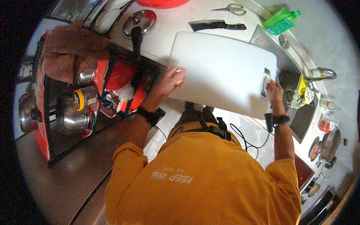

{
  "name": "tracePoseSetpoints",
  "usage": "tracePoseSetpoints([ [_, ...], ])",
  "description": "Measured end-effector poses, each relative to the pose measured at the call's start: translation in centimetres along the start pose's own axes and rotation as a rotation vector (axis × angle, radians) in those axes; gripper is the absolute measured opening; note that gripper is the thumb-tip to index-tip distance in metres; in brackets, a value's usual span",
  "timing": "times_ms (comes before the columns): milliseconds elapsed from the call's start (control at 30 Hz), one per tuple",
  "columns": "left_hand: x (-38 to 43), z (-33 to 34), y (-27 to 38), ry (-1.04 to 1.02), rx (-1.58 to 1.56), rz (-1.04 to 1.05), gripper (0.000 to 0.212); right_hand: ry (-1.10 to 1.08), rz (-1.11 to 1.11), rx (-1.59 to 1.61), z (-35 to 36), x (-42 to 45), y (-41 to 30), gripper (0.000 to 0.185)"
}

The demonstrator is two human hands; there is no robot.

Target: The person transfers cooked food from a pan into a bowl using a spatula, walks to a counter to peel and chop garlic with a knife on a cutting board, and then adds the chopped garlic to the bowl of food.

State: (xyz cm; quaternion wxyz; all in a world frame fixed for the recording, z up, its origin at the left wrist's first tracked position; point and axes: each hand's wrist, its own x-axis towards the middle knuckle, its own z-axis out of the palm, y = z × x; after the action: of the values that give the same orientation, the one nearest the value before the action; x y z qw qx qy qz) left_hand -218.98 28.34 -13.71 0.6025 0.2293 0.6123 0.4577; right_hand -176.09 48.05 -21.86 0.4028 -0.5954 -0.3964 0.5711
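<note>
A large white plastic cutting board point(219, 62) lies before me, its right end over part of the sink. My right hand point(275, 91) grips its right edge beside the handle slot point(265, 83). Over the board's left edge is my left hand point(170, 81), its fingers curled around a small tan thing point(179, 77) that is mostly hidden by them. Whether the board rests flat or is lifted, I cannot tell. Beyond its far edge lies a cleaver point(206, 25) with a black handle, and kitchen scissors point(236, 9) lie behind that.
A green pump bottle point(281, 22) stands behind the sink point(261, 39), near the faucet point(323, 74). Left of the board are a metal pot lid point(140, 21) and a black handle point(137, 42) jutting out. A red-edged shelf on the left holds a yellow-lidded jar point(81, 99) and pots.
</note>
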Motion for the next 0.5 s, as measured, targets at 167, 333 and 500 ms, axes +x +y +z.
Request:
tracePoseSetpoints([
  [167, 9.0, 3.0, -2.6, -0.162, 0.264, 0.115, 0.019, -0.089, -0.536, -1.177, 2.8, 4.5, 0.0, 0.03],
  [333, 12.4, 8.5, -3.2, -0.051, 0.698, 0.355, 0.019, -0.245, -0.867, -1.123, 12.1, 12.9, -5.6, 0.035],
  [500, 15.4, 11.3, -3.4, 0.081, 0.941, 0.641, 0.014, -0.314, -1.253, -1.279, 20.7, 20.5, -4.1, 0.049],
])
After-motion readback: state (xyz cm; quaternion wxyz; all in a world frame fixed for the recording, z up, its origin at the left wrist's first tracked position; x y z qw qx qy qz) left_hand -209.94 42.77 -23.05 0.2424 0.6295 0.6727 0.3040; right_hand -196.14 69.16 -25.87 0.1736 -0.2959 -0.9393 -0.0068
